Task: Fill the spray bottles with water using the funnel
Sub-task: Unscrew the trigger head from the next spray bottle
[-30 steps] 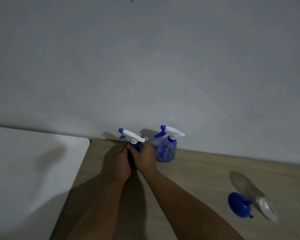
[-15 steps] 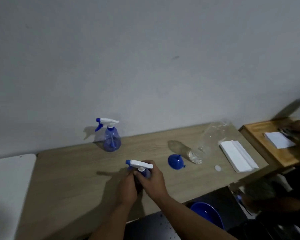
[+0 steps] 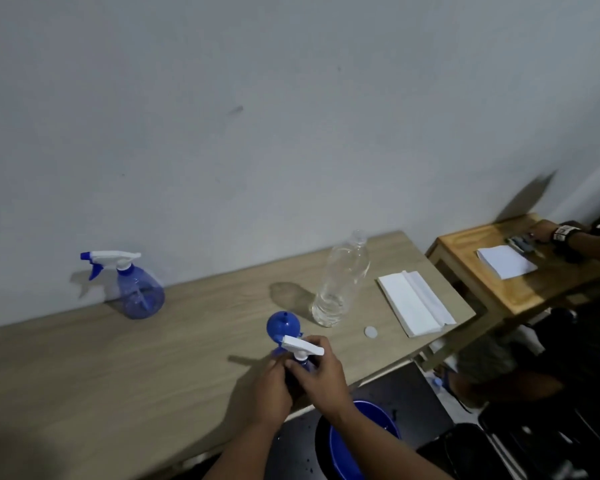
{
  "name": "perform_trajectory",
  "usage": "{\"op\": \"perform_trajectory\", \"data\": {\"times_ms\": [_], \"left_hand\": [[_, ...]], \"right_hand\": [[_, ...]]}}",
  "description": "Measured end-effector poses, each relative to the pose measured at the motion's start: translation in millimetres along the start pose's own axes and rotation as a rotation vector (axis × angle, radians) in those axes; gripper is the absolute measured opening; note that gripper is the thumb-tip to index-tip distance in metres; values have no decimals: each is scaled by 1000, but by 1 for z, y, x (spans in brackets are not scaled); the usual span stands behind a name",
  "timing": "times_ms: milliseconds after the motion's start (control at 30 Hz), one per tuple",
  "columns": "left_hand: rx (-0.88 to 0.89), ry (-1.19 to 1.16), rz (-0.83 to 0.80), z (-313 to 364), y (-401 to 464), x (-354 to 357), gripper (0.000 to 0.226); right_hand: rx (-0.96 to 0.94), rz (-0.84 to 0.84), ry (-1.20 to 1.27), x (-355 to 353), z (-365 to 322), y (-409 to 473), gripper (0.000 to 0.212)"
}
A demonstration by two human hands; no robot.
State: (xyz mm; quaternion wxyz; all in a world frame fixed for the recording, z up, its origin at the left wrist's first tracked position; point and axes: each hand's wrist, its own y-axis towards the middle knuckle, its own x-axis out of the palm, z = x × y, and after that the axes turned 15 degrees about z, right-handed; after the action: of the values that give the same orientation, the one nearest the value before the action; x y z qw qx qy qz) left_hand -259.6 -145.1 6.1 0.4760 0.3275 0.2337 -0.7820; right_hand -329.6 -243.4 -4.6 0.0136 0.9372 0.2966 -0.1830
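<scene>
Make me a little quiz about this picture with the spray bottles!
1. True or false: the clear bottle is lying on its side.
2. What do the left hand and right hand grip together? A) funnel B) spray bottle C) cap
3. What blue thing stands just behind the held spray bottle?

Key:
1. False, it stands upright.
2. B
3. The funnel.
</scene>
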Motion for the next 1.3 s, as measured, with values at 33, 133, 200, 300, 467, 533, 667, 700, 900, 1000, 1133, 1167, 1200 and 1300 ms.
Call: {"op": "perform_trajectory", "data": {"times_ms": [33,133,200,300,467,533,667,700,900,1000,1133,1167,1200,1300], "left_hand": [[-13,41,9,6,-1,0,17],[-52,99,47,16,2,5,20],[-74,153,64,20,5,9,22],[-88,202,67,24,9,13,24],[-87,307,48,22,10,21,21],[-114,323,29,22,9,24,22],[-150,326,35,24,3,26,22],[-156,313,35,21,2,27,21],[-201,237,65,19,-10,30,18],[-202,177,67,18,-16,29,18],[-242,135,66,10,-20,31,19],[-225,126,68,10,-21,31,19],[-217,114,71,9,-22,31,19],[-229,161,72,8,-24,29,17]], "right_hand": [[-2,-3,0,-3,4,3,35],[20,-19,32,-7,9,14,33],[27,-45,59,-8,12,23,31],[3,-114,73,-11,14,33,25],[-44,-209,90,-21,17,44,34],[-18,-200,104,-21,16,45,42],[12,-220,129,-18,17,47,29],[7,-241,121,-18,18,46,29],[21,-271,101,-22,19,38,32],[12,-333,76,-20,18,35,27],[1,-318,95,-21,15,29,39],[0,-327,90,-21,15,29,34],[0,-344,88,-21,15,28,32],[-4,-342,100,-21,14,24,45]]}}
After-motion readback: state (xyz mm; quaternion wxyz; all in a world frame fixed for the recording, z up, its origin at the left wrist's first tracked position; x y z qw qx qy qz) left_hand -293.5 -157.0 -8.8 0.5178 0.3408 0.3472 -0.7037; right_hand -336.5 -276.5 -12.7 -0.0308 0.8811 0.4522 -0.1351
